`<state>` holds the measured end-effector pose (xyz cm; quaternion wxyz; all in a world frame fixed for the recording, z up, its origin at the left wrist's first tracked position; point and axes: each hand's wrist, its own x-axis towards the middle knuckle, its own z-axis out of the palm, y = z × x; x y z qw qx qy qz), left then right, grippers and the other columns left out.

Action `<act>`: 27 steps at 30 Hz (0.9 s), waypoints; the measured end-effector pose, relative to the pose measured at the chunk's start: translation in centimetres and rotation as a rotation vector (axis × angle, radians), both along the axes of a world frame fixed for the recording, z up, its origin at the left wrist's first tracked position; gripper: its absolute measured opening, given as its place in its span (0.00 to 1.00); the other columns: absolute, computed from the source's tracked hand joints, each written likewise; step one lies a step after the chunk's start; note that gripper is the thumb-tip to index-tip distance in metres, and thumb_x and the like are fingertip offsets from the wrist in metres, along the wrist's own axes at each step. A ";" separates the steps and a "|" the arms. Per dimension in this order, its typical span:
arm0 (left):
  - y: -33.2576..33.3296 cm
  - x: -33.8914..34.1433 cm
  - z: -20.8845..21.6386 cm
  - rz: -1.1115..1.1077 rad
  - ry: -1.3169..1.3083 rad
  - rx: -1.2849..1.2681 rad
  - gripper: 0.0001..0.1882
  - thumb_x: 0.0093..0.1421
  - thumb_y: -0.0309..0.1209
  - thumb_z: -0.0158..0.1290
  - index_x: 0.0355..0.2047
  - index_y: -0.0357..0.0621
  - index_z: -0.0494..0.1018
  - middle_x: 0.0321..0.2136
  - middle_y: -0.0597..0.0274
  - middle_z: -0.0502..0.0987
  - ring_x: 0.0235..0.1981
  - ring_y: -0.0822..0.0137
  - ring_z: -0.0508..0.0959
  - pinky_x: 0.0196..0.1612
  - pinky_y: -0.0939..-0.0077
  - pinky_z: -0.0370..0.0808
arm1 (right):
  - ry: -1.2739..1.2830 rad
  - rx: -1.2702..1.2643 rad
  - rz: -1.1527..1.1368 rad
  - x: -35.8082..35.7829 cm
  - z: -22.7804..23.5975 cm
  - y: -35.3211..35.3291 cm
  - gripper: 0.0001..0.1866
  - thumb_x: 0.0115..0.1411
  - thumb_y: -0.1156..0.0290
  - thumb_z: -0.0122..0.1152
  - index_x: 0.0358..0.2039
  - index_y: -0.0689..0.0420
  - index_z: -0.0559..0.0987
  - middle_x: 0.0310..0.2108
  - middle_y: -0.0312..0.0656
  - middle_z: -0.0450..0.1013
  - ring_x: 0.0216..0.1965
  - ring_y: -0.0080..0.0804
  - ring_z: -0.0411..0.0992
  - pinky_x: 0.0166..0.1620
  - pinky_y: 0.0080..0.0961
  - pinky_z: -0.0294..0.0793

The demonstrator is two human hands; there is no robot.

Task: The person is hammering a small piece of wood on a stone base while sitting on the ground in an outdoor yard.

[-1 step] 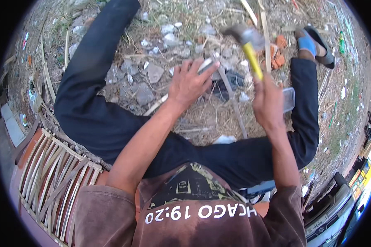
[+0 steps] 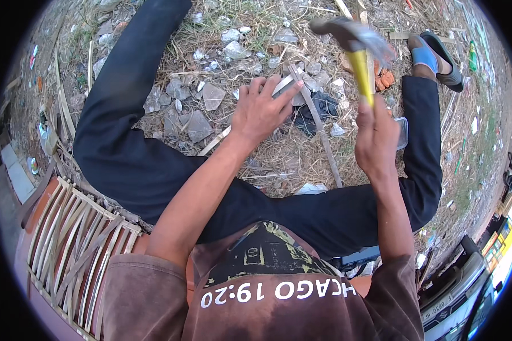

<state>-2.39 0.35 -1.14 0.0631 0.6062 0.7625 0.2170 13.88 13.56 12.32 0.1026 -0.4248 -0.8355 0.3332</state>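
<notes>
My right hand (image 2: pixel 376 133) is closed around the yellow handle of a claw hammer (image 2: pixel 360 71), its metal head raised and partly blurred. My left hand (image 2: pixel 261 108) grips a pale wooden strip (image 2: pixel 215 143) that runs slantwise beneath it, with one finger reaching toward the strip's far end. There a second, greyish wooden strip (image 2: pixel 322 133) crosses it, lying from the far side toward my right thigh. The contact under the left palm is hidden. A nail cannot be made out at the crossing.
Broken stones (image 2: pixel 199 128) and a dark crumpled cloth or plastic (image 2: pixel 318 111) lie between my legs. A clear plastic box (image 2: pixel 402 133) sits by my right shin, orange brick pieces (image 2: pixel 384 79) farther off. A slatted wooden frame (image 2: pixel 77 250) stands at the lower left.
The hammer has risen and shifted slightly right, away from the crossed strips, with my right hand. My left hand stays almost in place on the wooden strip.
</notes>
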 end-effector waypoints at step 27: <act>1.1 -0.6 0.5 -0.044 -0.080 0.102 0.23 0.54 0.34 0.63 0.52 0.63 0.79 0.49 0.58 0.72 0.49 0.52 0.71 0.50 0.58 0.70 | -0.118 0.069 0.090 5.1 -8.4 -3.0 0.10 0.69 0.64 0.55 0.40 0.58 0.74 0.19 0.49 0.72 0.19 0.51 0.73 0.22 0.43 0.68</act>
